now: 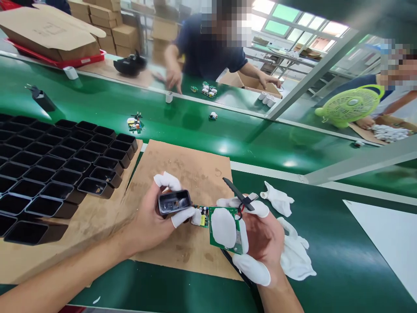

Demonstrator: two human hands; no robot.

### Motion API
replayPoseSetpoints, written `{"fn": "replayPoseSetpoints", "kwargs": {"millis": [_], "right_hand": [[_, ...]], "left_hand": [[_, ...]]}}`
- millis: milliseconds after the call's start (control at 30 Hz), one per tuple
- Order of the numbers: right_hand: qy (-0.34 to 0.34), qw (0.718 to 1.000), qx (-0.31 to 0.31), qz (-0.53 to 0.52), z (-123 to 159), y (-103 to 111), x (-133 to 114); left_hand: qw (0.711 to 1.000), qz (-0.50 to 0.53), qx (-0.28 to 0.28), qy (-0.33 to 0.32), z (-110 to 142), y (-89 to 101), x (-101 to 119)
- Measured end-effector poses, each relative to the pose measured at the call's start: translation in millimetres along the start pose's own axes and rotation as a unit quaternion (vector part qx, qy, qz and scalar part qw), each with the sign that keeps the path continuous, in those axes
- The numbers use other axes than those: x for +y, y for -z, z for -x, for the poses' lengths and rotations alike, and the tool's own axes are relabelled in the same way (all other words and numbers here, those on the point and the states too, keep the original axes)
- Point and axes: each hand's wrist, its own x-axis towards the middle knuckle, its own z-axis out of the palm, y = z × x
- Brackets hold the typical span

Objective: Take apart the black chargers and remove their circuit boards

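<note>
over the cardboard sheet (182,174) at six o'clock, we hold both pieces close together. our left hand (153,217) is clamped on a black housing (174,201), capped fingertips pinching it top and bottom, its open mouth turned toward three o'clock. our right hand (257,234) grips a green circuit board (224,226), thumb flat across its face, and the board's narrow component end just meets the mouth of the housing. black prongs (239,195) on wires stick up from the board's far end toward twelve o'clock.

to do this well, we judge the board should stay level with the housing's mouth and slide straight toward nine o'clock, with the thumb pressing on bare board and not on the small parts near the tip. the wires should stay clear of the rim so nothing gets pinched.

at nine to ten o'clock sit rows of empty black housings (58,165). spare white gloves (293,252) lie at four o'clock on the green belt (228,130). a person (208,52) works at twelve o'clock.
</note>
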Motion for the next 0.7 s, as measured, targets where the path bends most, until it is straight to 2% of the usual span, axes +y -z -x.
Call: {"fn": "replayPoseSetpoints", "kwargs": {"millis": [167,333,400,500,633,700], "right_hand": [[-0.006,1.0,-0.002,0.005,-6,-4,-8],[0.0,1.0,0.007,0.007,0,-9,-4],[0.013,1.0,0.013,-0.001,4,-11,0],[0.03,0.999,-0.002,-0.009,8,-11,3],[-0.001,0.999,-0.028,0.03,8,-13,0],[0.005,0.998,-0.029,0.054,6,-15,-2]], "left_hand": [[0.998,0.024,-0.038,-0.037,9,-0.7,-1],[0.978,-0.041,-0.174,-0.108,15,7.4,-2],[0.966,-0.057,-0.21,-0.138,15,8.6,-5],[0.956,-0.077,-0.23,-0.166,14,8.0,-10],[0.94,-0.134,-0.246,-0.193,13,8.5,-14],[0.936,-0.157,-0.247,-0.196,14,9.9,-16]]}}
